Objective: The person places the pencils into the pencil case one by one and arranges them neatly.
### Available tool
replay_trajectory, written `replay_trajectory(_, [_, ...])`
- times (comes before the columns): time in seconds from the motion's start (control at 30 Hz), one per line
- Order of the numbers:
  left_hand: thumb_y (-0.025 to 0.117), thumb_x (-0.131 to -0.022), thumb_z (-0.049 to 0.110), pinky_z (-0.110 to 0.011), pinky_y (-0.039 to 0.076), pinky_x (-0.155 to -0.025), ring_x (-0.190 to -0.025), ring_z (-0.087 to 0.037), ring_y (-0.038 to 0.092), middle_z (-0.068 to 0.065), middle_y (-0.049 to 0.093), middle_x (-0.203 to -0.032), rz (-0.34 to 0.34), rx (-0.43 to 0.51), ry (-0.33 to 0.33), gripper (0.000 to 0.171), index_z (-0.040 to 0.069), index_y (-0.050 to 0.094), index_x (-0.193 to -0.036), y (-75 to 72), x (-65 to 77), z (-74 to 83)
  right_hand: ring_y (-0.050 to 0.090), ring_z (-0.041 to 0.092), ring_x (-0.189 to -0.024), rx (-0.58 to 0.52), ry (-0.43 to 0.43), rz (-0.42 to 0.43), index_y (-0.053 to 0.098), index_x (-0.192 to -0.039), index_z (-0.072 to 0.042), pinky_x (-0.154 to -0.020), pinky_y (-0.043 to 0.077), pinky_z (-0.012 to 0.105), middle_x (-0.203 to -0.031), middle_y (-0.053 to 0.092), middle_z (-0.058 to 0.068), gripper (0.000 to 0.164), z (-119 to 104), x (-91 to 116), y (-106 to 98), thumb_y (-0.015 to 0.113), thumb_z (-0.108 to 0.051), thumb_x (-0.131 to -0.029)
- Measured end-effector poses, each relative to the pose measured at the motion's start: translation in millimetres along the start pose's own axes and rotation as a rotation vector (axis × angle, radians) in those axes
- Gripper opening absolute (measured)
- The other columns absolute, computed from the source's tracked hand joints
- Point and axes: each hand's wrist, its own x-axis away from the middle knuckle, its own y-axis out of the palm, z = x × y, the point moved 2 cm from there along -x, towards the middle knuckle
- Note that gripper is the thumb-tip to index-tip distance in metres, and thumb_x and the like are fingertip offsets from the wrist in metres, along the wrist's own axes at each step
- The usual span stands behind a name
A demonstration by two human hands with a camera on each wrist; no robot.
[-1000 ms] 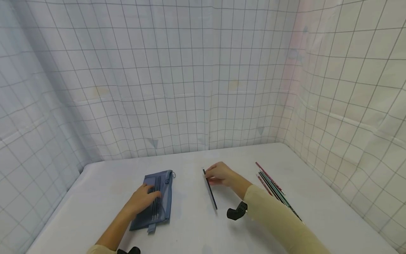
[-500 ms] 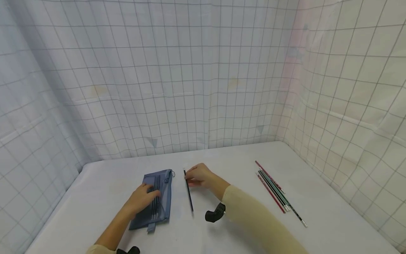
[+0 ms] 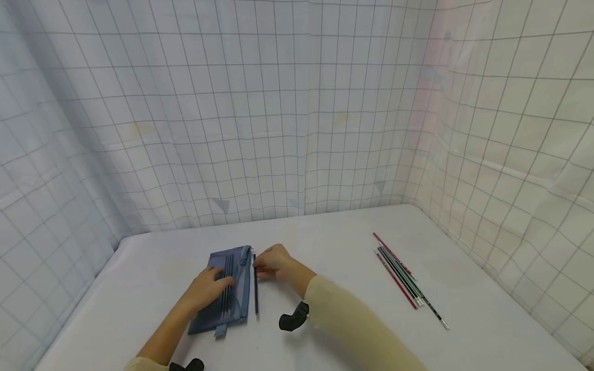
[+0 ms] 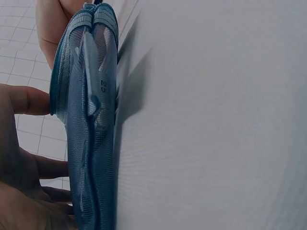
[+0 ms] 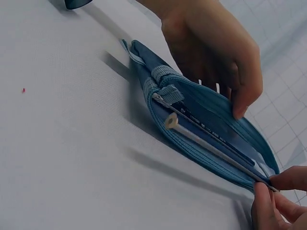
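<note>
A blue mesh zip pouch (image 3: 241,301) lies on the left half of the table, with several dark pencils (image 3: 229,270) visible in it. My left hand (image 3: 207,289) rests on top of the pouch, its thumb and fingertips touching the mesh. With thumb and fingertips, my right hand (image 3: 277,264) pinches a dark pencil (image 3: 256,296) near its far end. This pencil stands along the pouch's right, zipped edge. In the right wrist view the zip gapes, and the held pencil (image 5: 211,146) lies along the opening, its pale flat end towards the camera.
On the right of the white table (image 3: 325,319) lies a loose bunch of red, green and black pencils (image 3: 399,273). Gridded white curtains (image 3: 260,129) enclose the back and sides. A tiny red speck (image 5: 23,90) is on the cloth.
My right hand has carried the dark pencil leftwards from mid-table to the pouch's right edge, and the pencil has turned nearly parallel to that edge. My left hand has stayed on the pouch.
</note>
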Motion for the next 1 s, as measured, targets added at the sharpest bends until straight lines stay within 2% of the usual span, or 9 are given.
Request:
replay_trajectory(0.13, [0.056,-0.101,0.037,-0.073,0.027,-0.111,-0.141,-0.064,0.024,-0.047,0.022,-0.154,-0.008,0.009,0.003,0.073,-0.019,0.042,-0.145,-0.9,-0.8,0.3,0.066,0.013,-0.06,0.015,-0.007,0.008,0.07,-0.095,0.002,-0.056,0.058,0.024,-0.08,0.072,0.011,0.009,0,-2,7,0.074,0.007,-0.088])
replay_trajectory(0.3, [0.056,-0.101,0.036,-0.072,0.026,-0.111,-0.142,-0.064,0.023,-0.047,0.021,-0.154,-0.014,0.025,0.009,0.072,-0.018,0.041,-0.146,-1.3,-1.2,0.2,0.064,0.012,-0.057,0.066,-0.024,0.058,0.067,-0.091,-0.003,-0.053,0.057,0.023,-0.079,0.071,0.01,0.012,-3,-1,15,0.075,0.006,-0.087])
replay_trajectory(0.7, [0.056,-0.101,0.038,-0.074,0.025,-0.111,-0.142,-0.064,0.021,-0.047,0.02,-0.155,-0.018,0.025,0.007,0.073,-0.018,0.041,-0.146,-1.4,1.1,0.1,0.063,0.013,-0.058,0.125,-0.031,0.156,0.068,-0.087,-0.004,-0.051,0.056,0.023,-0.074,0.069,0.008,0.014,-2,-3,35,0.077,0.006,-0.087])
replay_trajectory(0.93, [0.056,-0.101,0.039,-0.073,0.023,-0.112,-0.143,-0.063,0.02,-0.046,0.019,-0.156,-0.017,0.023,-0.013,0.074,-0.017,0.042,-0.146,0.0,1.5,-0.4,0.065,0.014,-0.051,0.299,-0.062,0.2,0.065,-0.08,-0.003,-0.048,0.055,0.023,-0.071,0.066,0.007,0.017,2,-11,42,0.078,0.008,-0.084])
replay_trajectory(1.0, [0.056,-0.101,0.039,-0.073,0.023,-0.112,-0.144,-0.063,0.019,-0.045,0.018,-0.157,-0.016,0.028,-0.018,0.074,-0.017,0.041,-0.147,0.0,1.6,-0.2,0.066,0.015,-0.05,0.308,-0.069,0.204,0.065,-0.081,-0.002,-0.049,0.056,0.024,-0.07,0.066,0.007,0.017,1,-11,43,0.077,0.009,-0.083])
